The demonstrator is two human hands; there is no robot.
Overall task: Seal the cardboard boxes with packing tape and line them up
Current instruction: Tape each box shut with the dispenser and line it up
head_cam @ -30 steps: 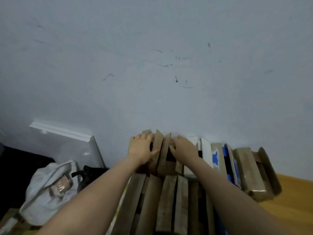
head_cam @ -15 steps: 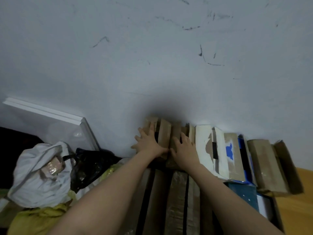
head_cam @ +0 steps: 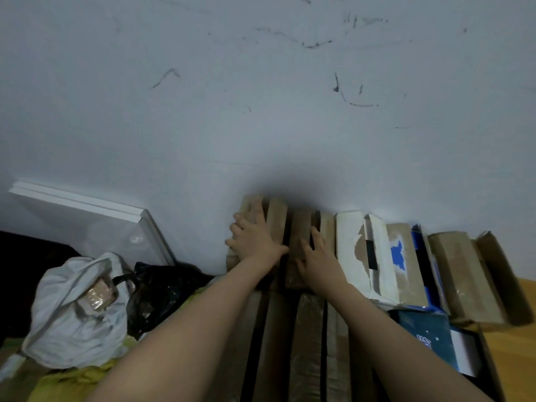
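A row of cardboard boxes stands against the grey wall. My left hand [head_cam: 252, 239] lies flat with spread fingers on the leftmost brown box [head_cam: 275, 216]. My right hand [head_cam: 319, 256] presses flat on the brown box [head_cam: 301, 227] beside it. To the right stand a white torn box [head_cam: 351, 242], a box with a blue patch [head_cam: 403, 256] and a brown taped box [head_cam: 464, 274]. A nearer row of brown boxes [head_cam: 307, 343] lies under my forearms. No tape roll shows.
White boards [head_cam: 87, 216] lean on the wall at left. A white bag [head_cam: 75, 309] and a black bag [head_cam: 162, 291] lie on the floor left of the boxes. A dark blue box [head_cam: 423, 332] sits at lower right on the wooden floor [head_cam: 519, 358].
The view has tilted down and closer. Both hands went from curling over the box edges to lying flat on the box tops, pushing them toward the wall.
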